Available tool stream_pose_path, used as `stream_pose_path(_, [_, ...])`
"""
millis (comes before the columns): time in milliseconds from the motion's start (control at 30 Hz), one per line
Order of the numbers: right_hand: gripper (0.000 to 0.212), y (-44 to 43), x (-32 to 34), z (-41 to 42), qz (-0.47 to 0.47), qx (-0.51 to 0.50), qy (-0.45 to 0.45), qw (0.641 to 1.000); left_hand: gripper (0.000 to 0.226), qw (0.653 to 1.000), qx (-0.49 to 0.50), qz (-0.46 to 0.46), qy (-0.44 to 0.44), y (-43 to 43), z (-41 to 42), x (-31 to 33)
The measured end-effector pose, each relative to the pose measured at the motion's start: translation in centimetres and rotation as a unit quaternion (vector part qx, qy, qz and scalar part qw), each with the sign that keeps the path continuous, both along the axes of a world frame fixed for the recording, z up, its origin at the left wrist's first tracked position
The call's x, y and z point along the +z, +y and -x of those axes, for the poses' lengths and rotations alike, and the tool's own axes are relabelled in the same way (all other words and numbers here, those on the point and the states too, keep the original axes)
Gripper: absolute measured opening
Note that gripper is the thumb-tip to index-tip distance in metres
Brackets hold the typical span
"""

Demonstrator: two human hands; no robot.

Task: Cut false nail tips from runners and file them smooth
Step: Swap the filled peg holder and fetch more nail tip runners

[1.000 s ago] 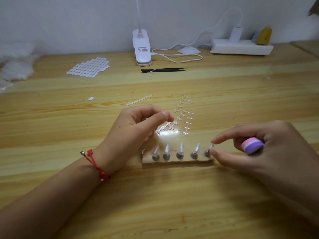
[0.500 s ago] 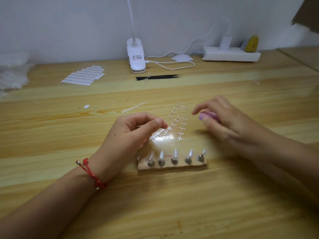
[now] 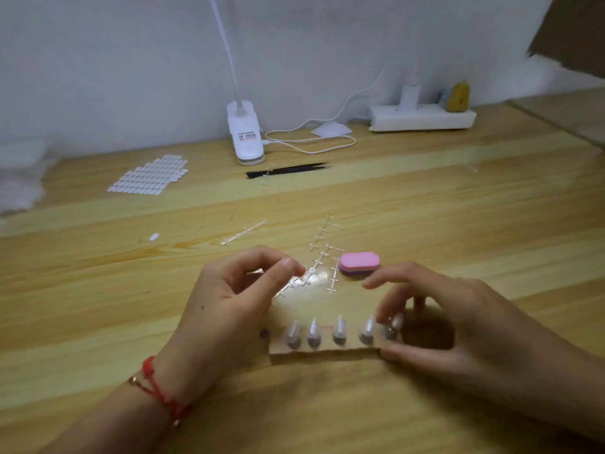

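Observation:
A cardboard strip (image 3: 327, 352) lies near me with several studs, each carrying a clear nail tip (image 3: 340, 322). My right hand (image 3: 458, 326) holds the strip's right end, thumb on the front edge and fingertips at the rightmost stud. My left hand (image 3: 229, 306) hovers at the strip's left end, thumb and forefinger pinching what looks like a small clear nail tip (image 3: 257, 271). The pink and purple file block (image 3: 359, 263) lies on the table just beyond my right hand. Bare clear runners (image 3: 322, 253) are scattered behind the strip.
Black tweezers (image 3: 288, 170) lie further back, in front of a white clip lamp (image 3: 246, 136) with its cable. A sheet of white tabs (image 3: 147, 175) sits at the back left, and a power strip (image 3: 422, 117) at the back right against the wall.
My right hand carried the file block away from the strip, set it down behind, and came back to the strip's right end. My left hand stayed put.

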State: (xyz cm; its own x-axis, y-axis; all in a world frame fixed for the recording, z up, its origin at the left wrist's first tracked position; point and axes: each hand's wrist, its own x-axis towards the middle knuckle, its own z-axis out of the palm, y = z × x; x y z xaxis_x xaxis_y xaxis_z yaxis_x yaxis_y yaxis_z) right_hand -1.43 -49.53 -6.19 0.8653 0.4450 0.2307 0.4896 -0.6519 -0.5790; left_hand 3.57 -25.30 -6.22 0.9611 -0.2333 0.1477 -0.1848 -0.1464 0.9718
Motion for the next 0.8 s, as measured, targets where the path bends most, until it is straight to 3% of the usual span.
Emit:
stream_pose_path(67, [0.057, -3.5, 0.0, 1.0, 0.052, -0.045, -0.008, 0.998, 0.018, 0.998, -0.04, -0.028, -0.045, -0.4, 0.4, 0.3])
stream_pose_path(167, [0.067, -10.4, 0.3, 2.1, 0.078, -0.196, 0.025, 0.977, 0.021, 0.969, -0.146, -0.126, -0.152, -3.0, 0.1, 1.4])
stream_pose_path(300, [0.054, -17.4, 0.1, -1.1, 0.036, -0.368, 0.02, 0.929, 0.02, 0.883, -0.21, -0.309, -0.284, -11.8, -2.4, 2.1])
stream_pose_path(400, [0.042, -19.9, -0.5, -6.1, 0.0, -0.447, -0.006, 0.894, 0.037, 0.835, -0.246, -0.386, -0.305, -19.5, -4.7, 0.6])
stream_pose_path(500, [0.041, -21.0, -0.8, -10.6, -0.056, -0.525, -0.024, 0.849, 0.047, 0.819, -0.27, -0.397, -0.315, -24.3, -5.9, -0.7])
stream_pose_path(667, [0.038, -23.1, -1.5, -16.2, -0.143, -0.66, -0.054, 0.735, 0.054, 0.806, -0.278, -0.405, -0.329, -26.5, -6.9, -2.1])
stream_pose_path(800, [0.043, -24.9, -1.6, -18.3, -0.13, -0.717, -0.072, 0.681, 0.059, 0.793, -0.292, -0.421, -0.329, -27.7, -7.3, -2.4])
